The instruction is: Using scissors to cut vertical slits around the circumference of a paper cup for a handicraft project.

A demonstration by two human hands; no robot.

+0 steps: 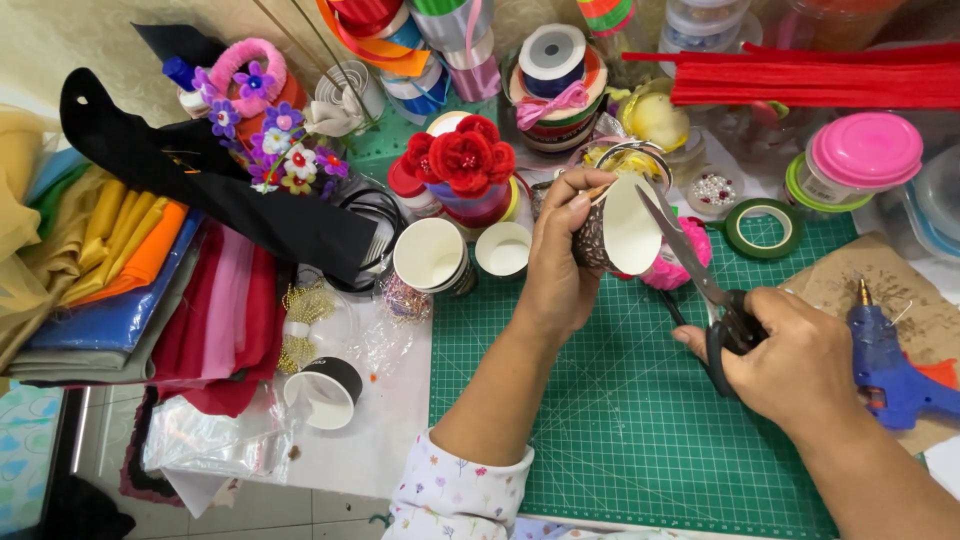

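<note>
My left hand [556,268] was closed around a paper cup [612,236] with a dark patterned outside, held on its side above the green cutting mat [620,420] so that its pale inside faced my right. My right hand [790,360] was clamped through the black handles of a pair of scissors [700,280], whose blades pointed up and leftward, with the tips at the rim of that cup. Just right of my right hand lay a blue glue gun [885,365] on a sheet of brown paper [845,285]. Beyond the scissors sat a roll of green tape [758,228] and, farther off, a jar with a pink lid [866,150]. Just left of my left hand stood two white paper cups [432,256], mouths up, and behind my left hand a tin topped with red fabric flowers [462,158]. Another cup with a black outside [325,390] lay tipped over, nearer to me and well left of my left arm, on the white worktop [385,440]. Far to the left lay folded fabrics [140,290] in yellow, orange, blue and red.
</note>
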